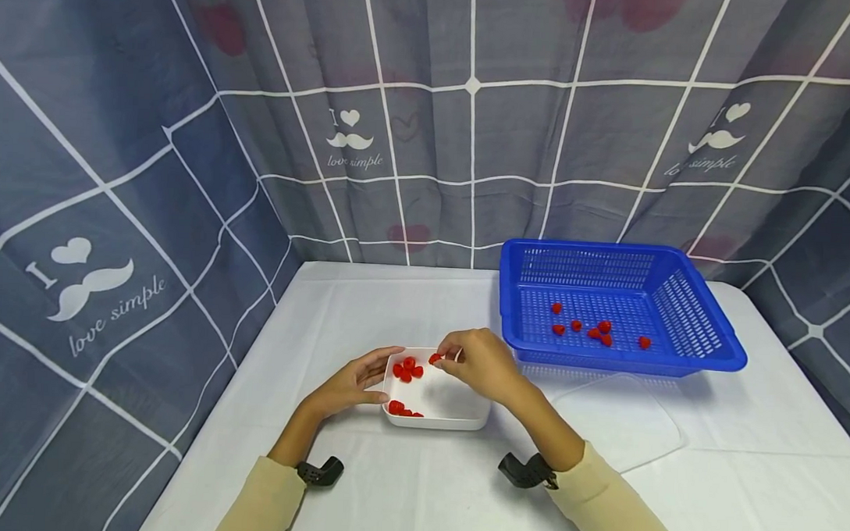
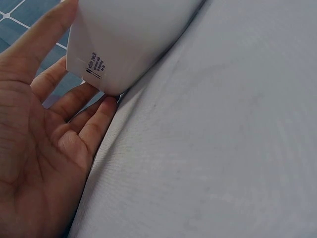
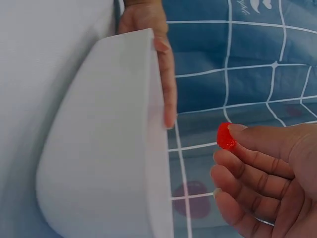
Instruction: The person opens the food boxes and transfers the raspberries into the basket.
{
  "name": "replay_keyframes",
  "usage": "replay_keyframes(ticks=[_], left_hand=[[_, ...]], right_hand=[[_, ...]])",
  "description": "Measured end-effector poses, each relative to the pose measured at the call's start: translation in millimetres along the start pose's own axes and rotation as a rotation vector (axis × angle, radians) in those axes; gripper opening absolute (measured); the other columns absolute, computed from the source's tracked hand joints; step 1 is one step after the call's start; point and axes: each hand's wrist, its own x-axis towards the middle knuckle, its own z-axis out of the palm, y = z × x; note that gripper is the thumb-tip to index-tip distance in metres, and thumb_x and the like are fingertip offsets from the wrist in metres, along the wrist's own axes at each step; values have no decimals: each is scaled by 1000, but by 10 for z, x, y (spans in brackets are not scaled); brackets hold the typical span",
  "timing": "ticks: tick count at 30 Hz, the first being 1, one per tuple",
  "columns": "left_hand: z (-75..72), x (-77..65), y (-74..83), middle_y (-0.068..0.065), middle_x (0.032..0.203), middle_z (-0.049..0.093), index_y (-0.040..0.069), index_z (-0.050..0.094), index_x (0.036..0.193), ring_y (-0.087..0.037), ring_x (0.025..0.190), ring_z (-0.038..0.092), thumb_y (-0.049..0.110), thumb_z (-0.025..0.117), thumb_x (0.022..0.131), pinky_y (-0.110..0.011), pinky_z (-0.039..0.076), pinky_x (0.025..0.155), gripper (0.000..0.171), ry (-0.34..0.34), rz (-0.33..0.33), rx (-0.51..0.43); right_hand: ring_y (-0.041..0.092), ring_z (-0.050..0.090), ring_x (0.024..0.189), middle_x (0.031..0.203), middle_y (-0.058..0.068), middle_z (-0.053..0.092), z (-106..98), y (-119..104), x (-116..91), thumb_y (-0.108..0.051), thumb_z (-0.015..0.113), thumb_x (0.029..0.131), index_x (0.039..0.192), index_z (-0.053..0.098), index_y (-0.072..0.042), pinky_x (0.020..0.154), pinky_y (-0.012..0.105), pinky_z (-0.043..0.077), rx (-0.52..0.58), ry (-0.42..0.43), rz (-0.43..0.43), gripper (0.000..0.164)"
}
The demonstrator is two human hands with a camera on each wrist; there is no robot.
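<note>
A white plastic box [image 1: 439, 424] sits on the table, with several red raspberries [image 1: 407, 369] at its back left and more along its front left. My left hand [image 1: 354, 384] holds the box by its left side, thumb near the front and fingers toward the back. In the left wrist view, fingertips [image 2: 106, 104] touch the box wall [image 2: 124, 44], which bears small printed text. My right hand [image 1: 485, 365] is over the box's right back part, pinching one raspberry [image 3: 226, 136] between thumb and fingers, above the rim in the right wrist view.
A blue perforated basket [image 1: 703, 361] stands at the back right, with several raspberries [image 1: 604, 327] on its bottom. A clear flat lid [image 1: 623, 421] lies on the white-covered table [image 1: 333, 481] in front of the basket. Grey checked curtains [image 1: 429, 141] enclose the back and sides.
</note>
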Motion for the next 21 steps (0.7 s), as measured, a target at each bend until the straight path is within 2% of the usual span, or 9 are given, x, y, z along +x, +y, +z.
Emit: replay_keyframes(ticks=[21], left_hand=[[17, 0, 12, -12, 161, 35, 12, 40, 155, -35, 149, 31, 0, 78, 86, -27, 35, 117, 80, -3, 11, -8]], right_hand=[[8, 60, 71, 77, -10, 68, -402, -46, -102, -17, 80, 88, 92, 79, -16, 60, 26, 51, 33, 86, -27, 4]])
